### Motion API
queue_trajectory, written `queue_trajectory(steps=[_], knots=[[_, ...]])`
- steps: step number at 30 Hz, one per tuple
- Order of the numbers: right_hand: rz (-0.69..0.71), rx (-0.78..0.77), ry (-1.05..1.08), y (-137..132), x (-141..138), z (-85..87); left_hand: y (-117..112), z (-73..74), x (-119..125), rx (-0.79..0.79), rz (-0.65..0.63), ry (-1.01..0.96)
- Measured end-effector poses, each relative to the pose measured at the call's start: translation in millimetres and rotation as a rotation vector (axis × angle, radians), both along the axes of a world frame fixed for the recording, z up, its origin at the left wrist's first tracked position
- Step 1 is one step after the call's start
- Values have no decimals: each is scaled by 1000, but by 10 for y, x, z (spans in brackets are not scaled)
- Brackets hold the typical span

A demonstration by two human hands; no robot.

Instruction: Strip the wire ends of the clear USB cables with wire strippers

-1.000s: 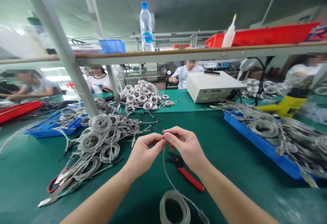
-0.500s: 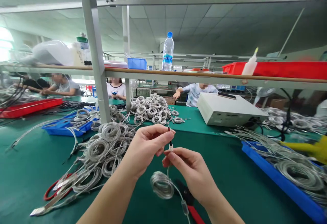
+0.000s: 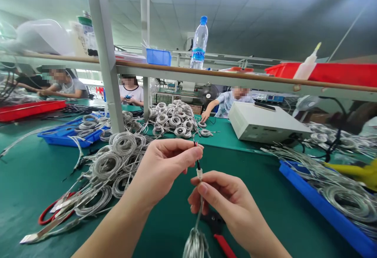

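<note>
I hold one thin silver cable point(image 3: 200, 207) upright between both hands above the green table point(image 3: 35, 179). My left hand point(image 3: 165, 167) pinches the red and black wire ends at the cable's tip. Just below, my right hand point(image 3: 226, 203) is closed round the cable, thumb and fingers under its small white sleeve. The coiled rest of the cable point(image 3: 194, 246) hangs at the bottom edge of the view. Red-handled pliers point(image 3: 219, 234) lie on the table under my right hand, partly hidden by it.
A heap of coiled silver cables point(image 3: 114, 163) lies to the left, another heap point(image 3: 173, 118) farther back. Blue trays of cables stand at left point(image 3: 55, 138) and right point(image 3: 321, 203). A white box point(image 3: 265, 122), a shelf post point(image 3: 106, 61) and a water bottle point(image 3: 199, 44) stand behind. Other people sit across the table.
Both hands have lifted the cable off the table and come nearer to me. My right hand has slid down below the white sleeve while my left keeps the wire tips.
</note>
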State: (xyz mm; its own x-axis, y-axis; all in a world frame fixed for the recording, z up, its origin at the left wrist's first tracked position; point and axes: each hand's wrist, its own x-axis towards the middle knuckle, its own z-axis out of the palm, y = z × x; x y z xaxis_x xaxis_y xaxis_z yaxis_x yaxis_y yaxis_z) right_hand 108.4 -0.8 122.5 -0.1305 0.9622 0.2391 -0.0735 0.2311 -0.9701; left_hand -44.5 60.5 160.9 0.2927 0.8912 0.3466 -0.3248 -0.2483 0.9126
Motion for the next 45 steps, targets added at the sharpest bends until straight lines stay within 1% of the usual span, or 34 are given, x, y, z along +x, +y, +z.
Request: queue_trajectory(steps=[5, 9, 15, 23, 34, 40, 45], knots=[[-35, 19, -2, 26, 8, -36, -36, -9, -14, 32, -24, -18], [-58, -9, 13, 33, 2, -47, -61, -5, -10, 34, -34, -22], [-107, 10, -43, 1, -11, -45, -97, 11, -25, 39, -38, -40], [-76, 11, -71, -29, -34, -22, -122, 36, -40, 42, -36, -60], [-57, 15, -25, -51, -39, -15, -129, 13, -55, 52, -33, -82], [-54, 26, 2, -68, -27, -7, -119, 0, -51, 61, -6, -113], [-56, 26, -27, -75, -30, 6, -142, 36, -35, 23, -8, -76]])
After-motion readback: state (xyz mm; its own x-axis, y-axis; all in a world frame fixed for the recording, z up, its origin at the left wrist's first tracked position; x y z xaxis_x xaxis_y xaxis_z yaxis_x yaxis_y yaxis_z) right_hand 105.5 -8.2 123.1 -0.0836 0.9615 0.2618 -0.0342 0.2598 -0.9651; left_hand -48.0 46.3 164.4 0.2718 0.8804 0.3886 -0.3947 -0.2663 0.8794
